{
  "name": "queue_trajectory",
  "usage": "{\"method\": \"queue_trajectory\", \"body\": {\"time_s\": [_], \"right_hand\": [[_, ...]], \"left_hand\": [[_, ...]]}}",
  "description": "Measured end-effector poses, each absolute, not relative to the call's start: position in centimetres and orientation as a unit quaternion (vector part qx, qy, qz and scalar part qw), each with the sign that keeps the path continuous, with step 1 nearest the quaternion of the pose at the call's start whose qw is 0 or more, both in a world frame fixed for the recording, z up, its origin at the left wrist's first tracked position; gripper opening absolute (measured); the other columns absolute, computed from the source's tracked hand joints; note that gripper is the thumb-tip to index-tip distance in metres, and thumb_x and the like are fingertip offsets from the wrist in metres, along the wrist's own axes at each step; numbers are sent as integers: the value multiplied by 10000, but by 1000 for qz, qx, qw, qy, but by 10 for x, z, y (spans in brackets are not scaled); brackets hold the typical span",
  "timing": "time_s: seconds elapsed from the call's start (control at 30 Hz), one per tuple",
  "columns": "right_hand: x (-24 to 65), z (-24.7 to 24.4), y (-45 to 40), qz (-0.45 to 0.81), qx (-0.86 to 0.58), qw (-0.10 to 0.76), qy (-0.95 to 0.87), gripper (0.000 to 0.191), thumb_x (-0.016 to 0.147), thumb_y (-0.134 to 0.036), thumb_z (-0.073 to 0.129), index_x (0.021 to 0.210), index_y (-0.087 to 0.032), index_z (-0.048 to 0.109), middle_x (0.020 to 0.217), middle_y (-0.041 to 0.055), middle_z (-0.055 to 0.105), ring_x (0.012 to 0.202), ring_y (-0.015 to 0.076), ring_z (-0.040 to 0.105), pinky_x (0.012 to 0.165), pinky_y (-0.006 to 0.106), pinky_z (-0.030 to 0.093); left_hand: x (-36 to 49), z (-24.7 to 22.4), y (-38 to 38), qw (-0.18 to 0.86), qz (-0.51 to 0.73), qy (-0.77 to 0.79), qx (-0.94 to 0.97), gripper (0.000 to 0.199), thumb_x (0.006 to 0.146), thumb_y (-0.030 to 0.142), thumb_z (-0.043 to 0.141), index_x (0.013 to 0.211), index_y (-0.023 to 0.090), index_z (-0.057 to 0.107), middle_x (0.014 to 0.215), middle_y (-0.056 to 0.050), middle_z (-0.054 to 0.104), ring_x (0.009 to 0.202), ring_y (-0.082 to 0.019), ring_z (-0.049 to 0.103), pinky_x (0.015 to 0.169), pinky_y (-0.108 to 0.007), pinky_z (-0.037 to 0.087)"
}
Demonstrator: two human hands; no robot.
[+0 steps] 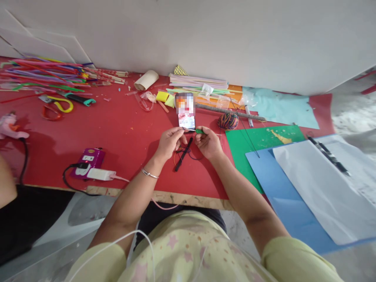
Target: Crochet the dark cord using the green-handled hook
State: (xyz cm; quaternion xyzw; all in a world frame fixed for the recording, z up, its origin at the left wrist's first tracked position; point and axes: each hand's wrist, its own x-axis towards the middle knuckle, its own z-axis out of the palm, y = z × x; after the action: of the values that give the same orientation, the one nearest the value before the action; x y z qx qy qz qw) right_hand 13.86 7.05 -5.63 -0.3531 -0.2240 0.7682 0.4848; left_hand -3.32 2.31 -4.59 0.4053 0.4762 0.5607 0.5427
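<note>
The small green-handled tool with a thin pale shaft (199, 131) is between the two hands, just above the red-covered table (117, 125). The right hand (210, 144) grasps its green part with the thumb and the forefinger, and the shaft points to the left hand (169, 143). This left hand is closed in a pinch on a tiny dark piece (183, 128); what it is exactly, I cannot tell. To do this well, I think, the left fingertips should hold firmly near the tip, while the right wrist turns only a little, so that nothing slips away. Between and under the hands lies a slim black stick (183, 156) with a loose dark thread (195, 158) beside it; it would be wise to leave slack there, because a loop could catch. Just beyond the left fingers lies a lit rectangular phone (188, 124), easy to look at without moving the hands. Farther beyond the right hand, to its right, is a round ball of multicoloured yarn (228, 121). Well to the left of the left hand is a purple plastic power socket box (93, 156).
</note>
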Motion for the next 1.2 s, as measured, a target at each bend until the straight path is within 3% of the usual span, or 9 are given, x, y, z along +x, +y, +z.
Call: {"method": "queue_trajectory", "body": {"time_s": [0.43, 0.57, 0.63, 0.73, 0.83, 0.97, 1.2], "right_hand": [[139, -57, 68, 742, -352, 488, -296, 164, 840, -361, 756, 880, -202, 760, 649, -15, 720, 579, 97, 636, 598, 192, 537], [143, -57, 64, 710, -343, 482, -382, 308, 783, -391, 825, 1052, -246, 788, 807, 3, 774, 705, 139, 675, 686, 255, 550], [145, -56, 62, 630, -366, 480, -490, 355, 801, -394, 820, 1136, -279, 786, 954, 29, 789, 867, 192, 697, 821, 332, 561], [145, -54, 59, 364, -416, 442, -707, 300, 934, -407, 694, 1184, -276, 794, 1180, 90, 747, 1152, 281, 620, 1043, 458, 479], [139, -55, 56, 148, -426, 329, -830, 416, 1046, -399, 510, 1363, -238, 726, 1172, 136, 710, 1129, 305, 568, 1061, 489, 423], [129, -66, 56, 76, -420, 233, -874, 497, 1083, -382, 391, 1464, -194, 648, 995, 138, 704, 938, 278, 546, 945, 442, 429], [123, -74, 60, 41, -430, 210, -877, 503, 1088, -367, 359, 1454, -186, 652, 987, 140, 704, 906, 276, 526, 884, 420, 420]], "left_hand": [[-33, -42, 20, 529, 555, 484, 421, 394, 903, 545, 696, 972, 168, 786, 627, -18, 671, 380, -46, 380, 391, -228, 216], [-34, -42, 22, 533, 577, 483, 388, 349, 887, 499, 702, 905, 160, 778, 584, -9, 648, 367, -47, 363, 382, -230, 193], [-37, -40, 24, 528, 600, 487, 351, 311, 872, 456, 697, 863, 153, 766, 558, 4, 619, 363, -45, 344, 379, -230, 185], [-45, -37, 28, 519, 646, 488, 273, 257, 860, 401, 679, 844, 152, 738, 550, 30, 565, 367, -37, 306, 381, -223, 165], [-53, -37, 32, 534, 664, 488, 190, 228, 869, 394, 656, 840, 170, 687, 526, 65, 479, 356, -34, 259, 382, -218, 147], [-55, -38, 35, 550, 660, 485, 163, 220, 881, 394, 642, 837, 178, 649, 501, 82, 423, 348, -39, 247, 386, -220, 157], [-50, -41, 33, 559, 661, 470, 171, 200, 853, 359, 655, 841, 162, 682, 517, 71, 455, 365, -36, 247, 391, -233, 160]]}}
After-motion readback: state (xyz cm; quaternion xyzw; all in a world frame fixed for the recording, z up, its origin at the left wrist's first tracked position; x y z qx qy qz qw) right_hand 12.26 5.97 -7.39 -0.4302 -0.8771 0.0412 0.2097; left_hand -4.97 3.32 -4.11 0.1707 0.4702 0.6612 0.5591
